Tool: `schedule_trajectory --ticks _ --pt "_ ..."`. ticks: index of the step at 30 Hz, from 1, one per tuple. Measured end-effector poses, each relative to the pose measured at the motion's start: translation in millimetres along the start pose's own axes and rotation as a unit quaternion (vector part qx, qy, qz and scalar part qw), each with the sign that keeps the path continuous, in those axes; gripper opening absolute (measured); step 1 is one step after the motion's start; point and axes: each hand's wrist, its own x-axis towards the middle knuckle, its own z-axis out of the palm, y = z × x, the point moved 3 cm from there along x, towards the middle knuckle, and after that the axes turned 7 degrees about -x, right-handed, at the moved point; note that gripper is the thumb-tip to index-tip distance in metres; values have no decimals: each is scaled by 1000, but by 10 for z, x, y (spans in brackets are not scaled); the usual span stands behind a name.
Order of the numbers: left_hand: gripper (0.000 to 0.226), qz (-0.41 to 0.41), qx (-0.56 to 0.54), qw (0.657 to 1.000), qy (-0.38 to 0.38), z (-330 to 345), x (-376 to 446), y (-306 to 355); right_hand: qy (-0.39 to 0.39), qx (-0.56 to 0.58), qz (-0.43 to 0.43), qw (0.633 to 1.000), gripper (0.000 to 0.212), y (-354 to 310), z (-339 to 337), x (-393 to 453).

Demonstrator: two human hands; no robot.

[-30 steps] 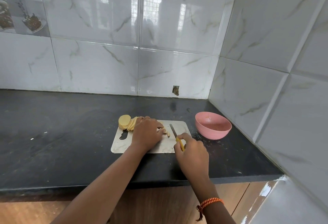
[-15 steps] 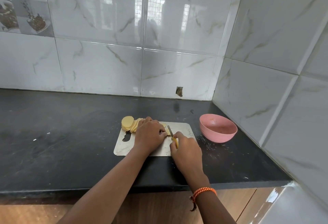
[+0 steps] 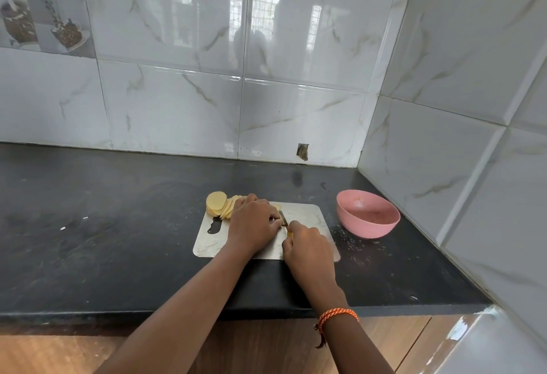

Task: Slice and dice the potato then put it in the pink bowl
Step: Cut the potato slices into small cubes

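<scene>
1. The potato slices (image 3: 218, 203) are pale yellow, thin and round, with smooth cut faces; they lean against one another in a fanned stack at the far left corner of the cutting board (image 3: 307, 216), partly over its edge
2. More potato lies under the left hand (image 3: 253, 225), where only a small yellow sliver shows past the knuckles, so its shape cannot be told
3. The left hand rests on that potato with fingers curled down over it, pressing it to the board
4. The right hand (image 3: 307, 243) is wrapped around the yellow handle of a knife (image 3: 283, 218), of which only a short stretch of dark narrow blade shows between the two hands, touching the left fingertips
5. The cutting board is a flat, thin, pale sheet with rounded corners and a slot-shaped handle hole near its left end; its surface looks scuffed and dull
6. The pink bowl (image 3: 368, 213) is round, matte and smooth, standing on the countertop just right of the board, apart from it
7. The countertop (image 3: 103, 240) is black stone, speckled with pale crumbs, and meets glossy white marble-veined wall tiles (image 3: 177, 113)
8. An orange braided thread bracelet (image 3: 337, 316) circles the right wrist
</scene>
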Motion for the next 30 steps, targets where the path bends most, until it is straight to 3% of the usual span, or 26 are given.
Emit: schedule_trajectory --ticks 19,25,30 --pt "22 -20 -4 1000 -1 102 24 -24 18 50 14 999 23 224 -125 -432" --pt "19 -5 -4 1000 -9 54 7 -6 65 81 37 994 24 301 -196 -269" --pt "28 7 -20 1000 -18 61 22 -11 52 104 64 991 24 391 -109 -78"
